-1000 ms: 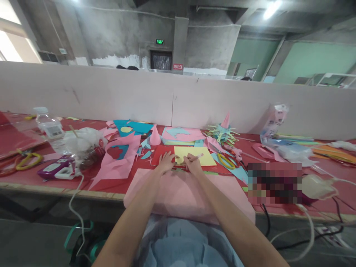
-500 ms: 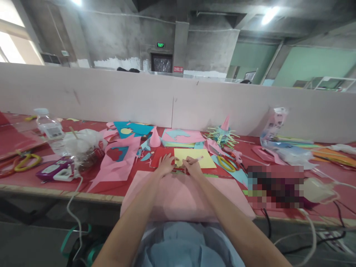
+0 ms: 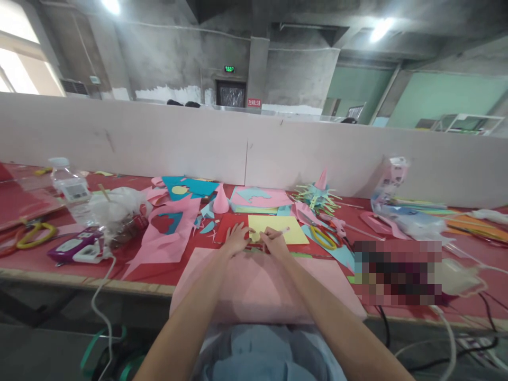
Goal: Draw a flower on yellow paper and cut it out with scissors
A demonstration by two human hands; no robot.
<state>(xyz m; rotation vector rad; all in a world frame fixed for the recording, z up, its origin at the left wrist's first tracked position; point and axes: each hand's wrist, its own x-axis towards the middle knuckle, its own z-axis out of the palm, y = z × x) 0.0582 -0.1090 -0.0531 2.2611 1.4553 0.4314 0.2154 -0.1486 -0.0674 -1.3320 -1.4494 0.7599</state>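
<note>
My left hand [image 3: 237, 238] lies flat with fingers spread on red paper [image 3: 227, 225] at the near edge of a yellow sheet [image 3: 278, 228]. My right hand [image 3: 273, 241] is closed on a thin pencil-like stick [image 3: 281, 232] whose tip points over the yellow sheet. Both hands rest just beyond a large pink paper sheet [image 3: 254, 286] that hangs over the table's front edge.
Yellow-handled scissors [image 3: 322, 236] lie right of the yellow sheet; another pair [image 3: 29, 234] sits far left. A water bottle [image 3: 72, 188], a plastic bag [image 3: 117, 203], a pink paper cone [image 3: 221, 198], paper scraps and cables crowd the red table. A pink partition wall [image 3: 159, 140] stands behind.
The camera has tilted slightly, so the table sits a little lower in view. Both hands keep the same place at the yellow sheet.
</note>
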